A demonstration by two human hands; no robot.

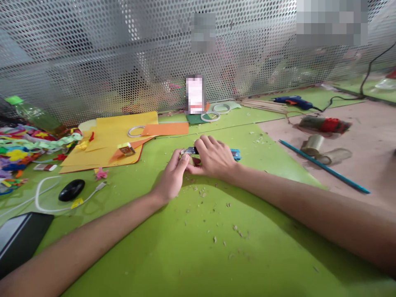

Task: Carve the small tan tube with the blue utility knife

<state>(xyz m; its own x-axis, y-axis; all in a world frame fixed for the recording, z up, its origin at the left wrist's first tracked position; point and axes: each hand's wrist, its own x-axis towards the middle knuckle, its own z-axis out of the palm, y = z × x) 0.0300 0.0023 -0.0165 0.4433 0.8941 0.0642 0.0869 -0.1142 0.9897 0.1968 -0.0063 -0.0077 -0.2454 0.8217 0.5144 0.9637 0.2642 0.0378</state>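
My right hand [215, 156] is wrapped round a blue and black box cutter [236, 155], whose handle end sticks out on the right. Its blade [188, 151] points left, towards my left hand [173, 173]. My left hand is closed, with the thumb pressed on a small pale piece [192, 160] by the blade. Fingers cover most of that piece, so its kind cannot be made out. Pale shavings [202, 192] lie scattered on the green table [185, 255] below both hands.
At left are yellow paper sheets [105, 140], an orange strip [167, 129], a black mouse [71, 190] and a bottle [37, 117]. A glue gun [293, 102], a blue stick [324, 166] and short tubes [335, 156] lie right. A perforated metal panel [154, 62] and phone [195, 95] stand behind.
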